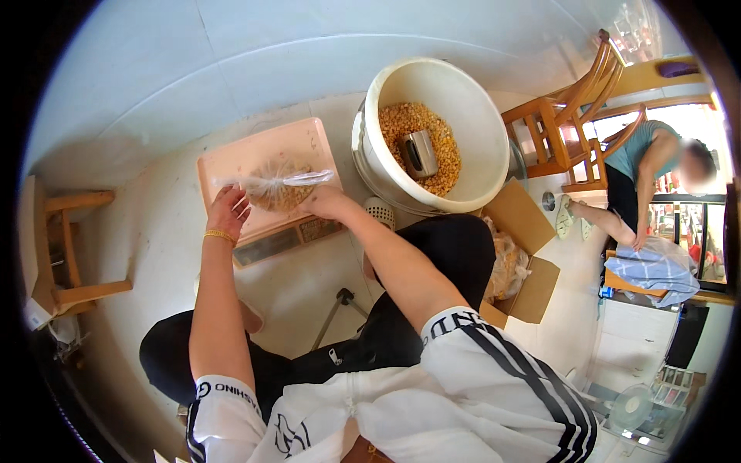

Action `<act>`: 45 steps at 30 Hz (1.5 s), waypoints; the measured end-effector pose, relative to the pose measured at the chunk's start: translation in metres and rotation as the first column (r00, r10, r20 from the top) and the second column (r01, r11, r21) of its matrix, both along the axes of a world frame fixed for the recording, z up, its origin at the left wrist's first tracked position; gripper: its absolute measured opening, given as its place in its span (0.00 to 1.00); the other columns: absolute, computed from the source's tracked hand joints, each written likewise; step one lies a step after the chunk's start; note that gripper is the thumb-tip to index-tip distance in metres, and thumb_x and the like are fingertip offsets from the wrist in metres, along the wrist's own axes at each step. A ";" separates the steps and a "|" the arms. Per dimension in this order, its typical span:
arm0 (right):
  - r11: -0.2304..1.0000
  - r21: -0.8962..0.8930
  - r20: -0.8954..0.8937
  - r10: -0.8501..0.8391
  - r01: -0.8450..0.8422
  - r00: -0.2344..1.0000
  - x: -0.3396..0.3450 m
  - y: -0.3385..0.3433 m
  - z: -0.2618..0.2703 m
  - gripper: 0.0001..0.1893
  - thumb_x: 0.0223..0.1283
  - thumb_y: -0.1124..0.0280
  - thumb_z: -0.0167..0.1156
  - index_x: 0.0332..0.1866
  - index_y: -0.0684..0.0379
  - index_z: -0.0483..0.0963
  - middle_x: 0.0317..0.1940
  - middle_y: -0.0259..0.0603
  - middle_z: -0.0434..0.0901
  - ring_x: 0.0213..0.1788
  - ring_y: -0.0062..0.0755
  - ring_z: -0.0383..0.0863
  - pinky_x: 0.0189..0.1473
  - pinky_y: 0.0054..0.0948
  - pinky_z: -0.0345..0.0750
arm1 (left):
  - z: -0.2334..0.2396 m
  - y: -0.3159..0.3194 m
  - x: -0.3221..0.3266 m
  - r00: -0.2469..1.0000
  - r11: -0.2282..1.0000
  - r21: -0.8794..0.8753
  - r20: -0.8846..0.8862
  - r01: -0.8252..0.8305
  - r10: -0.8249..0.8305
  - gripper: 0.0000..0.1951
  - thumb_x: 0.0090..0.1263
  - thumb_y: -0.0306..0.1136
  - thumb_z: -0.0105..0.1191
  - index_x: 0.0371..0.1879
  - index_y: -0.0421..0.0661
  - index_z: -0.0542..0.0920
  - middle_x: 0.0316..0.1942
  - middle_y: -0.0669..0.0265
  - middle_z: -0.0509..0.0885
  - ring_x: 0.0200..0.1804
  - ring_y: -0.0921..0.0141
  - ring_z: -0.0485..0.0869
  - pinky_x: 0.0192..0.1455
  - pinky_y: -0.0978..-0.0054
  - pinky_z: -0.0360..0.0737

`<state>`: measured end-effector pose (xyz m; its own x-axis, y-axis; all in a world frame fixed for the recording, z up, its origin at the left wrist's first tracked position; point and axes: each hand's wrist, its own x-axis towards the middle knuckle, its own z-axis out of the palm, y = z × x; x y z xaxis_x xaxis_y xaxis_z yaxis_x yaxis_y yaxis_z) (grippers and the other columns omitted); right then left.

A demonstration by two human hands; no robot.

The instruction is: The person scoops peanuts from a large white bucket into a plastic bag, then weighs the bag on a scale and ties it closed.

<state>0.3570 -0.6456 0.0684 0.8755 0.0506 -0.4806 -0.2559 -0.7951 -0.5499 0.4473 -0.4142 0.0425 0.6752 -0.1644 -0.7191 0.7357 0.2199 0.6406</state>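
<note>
A clear plastic bag (277,188) of brownish grain lies on a pink tray (231,165), its top gathered in the middle and its loose ends spread sideways. My left hand (227,213) is beside the bag's left end, fingers apart and slightly curled, the tips close to the film. Against the bag's lower right side rests my right hand (324,202); its fingertips are hidden, so its grip is unclear. Along the tray's near edge runs a dark panel (266,249), like that of a weighing scale. A metal scoop (419,153) lies in yellow-brown kernels (446,165) inside a large white tub (466,110).
An open cardboard box (529,231) with filled plastic bags (506,263) is right of my knee. Wooden chairs (547,136) stand beyond the tub. A wooden stool (87,295) is at far left. Another person (642,153) bends over blue checked cloth (654,266) at right.
</note>
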 end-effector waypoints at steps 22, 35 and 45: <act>0.390 0.719 -0.118 -0.747 0.575 0.654 0.035 0.013 -0.015 0.13 0.61 0.62 0.57 0.28 0.61 0.76 0.22 0.37 0.78 0.20 0.25 0.75 0.19 0.27 0.70 | 0.030 -0.022 0.011 0.961 0.967 0.244 0.245 0.067 -0.129 0.11 0.70 0.42 0.52 0.40 0.49 0.83 0.26 0.74 0.79 0.24 0.80 0.76 0.30 0.84 0.75; 0.008 0.797 -0.456 -0.648 0.604 0.610 0.040 0.023 -0.002 0.16 0.69 0.55 0.49 0.36 0.59 0.70 0.26 0.38 0.75 0.18 0.26 0.74 0.21 0.27 0.78 | 0.068 -0.051 0.010 0.810 0.888 0.441 0.470 0.127 -0.349 0.11 0.67 0.35 0.54 0.37 0.40 0.83 0.25 0.66 0.81 0.22 0.77 0.76 0.27 0.81 0.75; -0.060 0.783 -0.539 -0.562 0.619 0.628 0.044 0.016 -0.007 0.16 0.69 0.55 0.46 0.36 0.58 0.69 0.28 0.39 0.75 0.20 0.26 0.73 0.20 0.28 0.75 | 0.028 -0.021 0.009 0.976 0.939 0.343 0.206 -0.004 -0.071 0.09 0.69 0.37 0.53 0.39 0.47 0.82 0.26 0.70 0.80 0.24 0.77 0.78 0.27 0.80 0.78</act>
